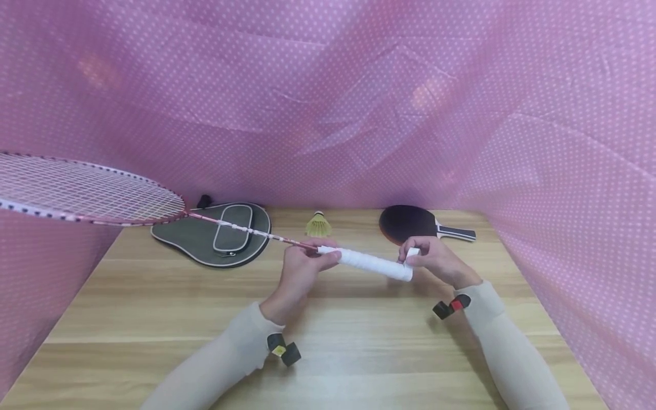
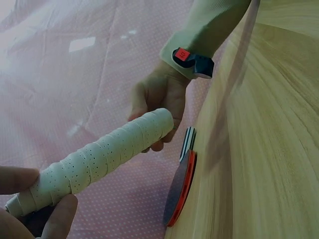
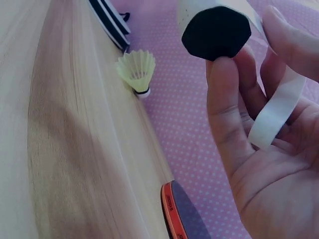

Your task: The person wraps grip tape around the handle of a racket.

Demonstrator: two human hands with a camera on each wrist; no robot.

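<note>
Wooden table [image 1: 154,319], white-wrapped racket handle [image 1: 371,263]

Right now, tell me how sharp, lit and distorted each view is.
Head view: soft even light, wide-angle bend in the table edges, faint arm shadows. Left wrist view: sharp white grip, near fingers blurred. Right wrist view: close right hand soft, shuttlecock clearer.

Soft, even, pink-tinted light; wrist views blurred up close
</note>
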